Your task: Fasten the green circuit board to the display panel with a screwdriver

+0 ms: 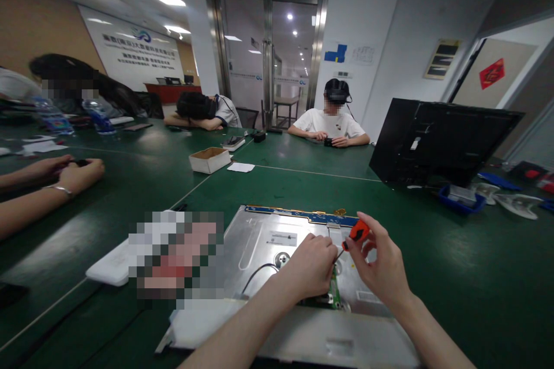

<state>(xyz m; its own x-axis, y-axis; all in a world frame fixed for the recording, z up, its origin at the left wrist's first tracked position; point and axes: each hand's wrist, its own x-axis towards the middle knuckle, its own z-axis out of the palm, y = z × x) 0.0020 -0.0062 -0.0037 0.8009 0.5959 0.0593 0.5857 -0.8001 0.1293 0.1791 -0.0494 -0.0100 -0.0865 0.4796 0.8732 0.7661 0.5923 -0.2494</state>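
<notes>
An orange-and-black screwdriver (357, 233) is pinched in my right hand (383, 262), its thin shaft slanting down to the left. My left hand (312, 265) is closed around the shaft's lower end; whatever else its fingers hold is hidden. Beneath both hands lies a silver metal panel (255, 245), like the back of a display, with a blue circuit strip (294, 214) along its far edge. A green circuit board (334, 291) shows partly under my left hand. From a round metal part (282, 259) nearby, a black cable (255, 275) curves away.
Left of the panel are a white power-bank-like object (108, 268) and a blurred pink item (186, 253). A small open box (210, 160) stands farther back. A black monitor (441, 141) and a blue tray (462, 200) are at right. Several people sit around the green table (485, 277).
</notes>
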